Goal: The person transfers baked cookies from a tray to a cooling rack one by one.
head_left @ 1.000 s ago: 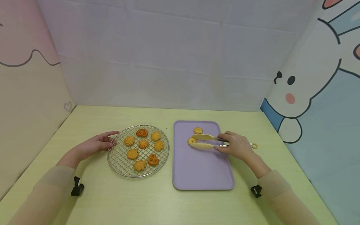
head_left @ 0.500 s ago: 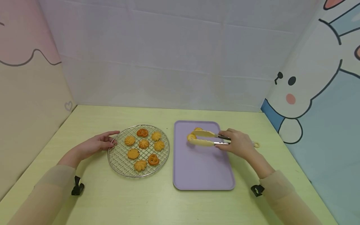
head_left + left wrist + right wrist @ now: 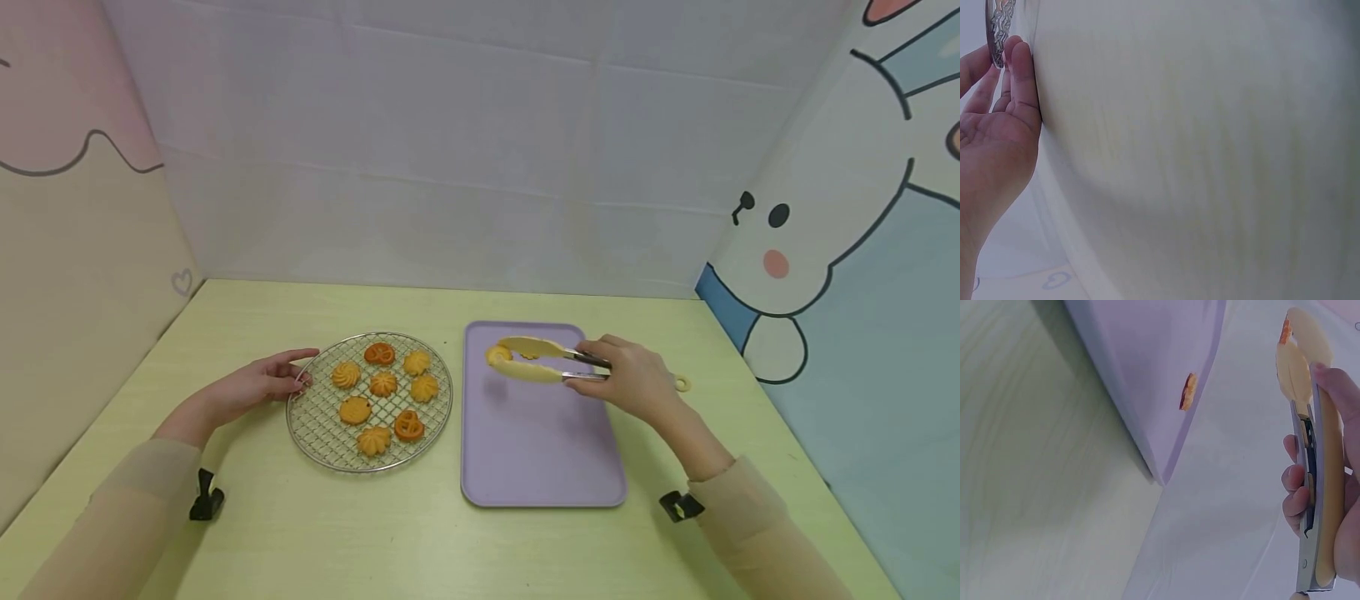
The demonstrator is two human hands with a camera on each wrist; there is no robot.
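Note:
My right hand point(image 3: 633, 379) grips yellow-tipped metal tongs point(image 3: 531, 372) over the purple tray point(image 3: 543, 450). Between the tips is a round yellow cookie point(image 3: 498, 356), raised above the tray with its shadow below; the right wrist view shows its reddish edge. A second cookie point(image 3: 1189, 392) lies on the tray, mostly covered by the tongs in the head view. At the left, my left hand point(image 3: 247, 390) holds the rim of a round wire rack point(image 3: 318, 437) between thumb and fingers; the rack's edge point(image 3: 999, 37) also shows in the left wrist view.
On the rack sit several cookies, among them a swirled one point(image 3: 346, 375) and a pretzel-shaped one point(image 3: 408, 426). Rack and tray stand side by side on a pale yellow-green table point(image 3: 360, 533). A white sheet point(image 3: 450, 167) rises behind the table, with cartoon-printed panels at both sides.
The tongs have closed on a cookie and lifted it off the tray, moving slightly away and leftward. My left hand and the rack have stayed in place.

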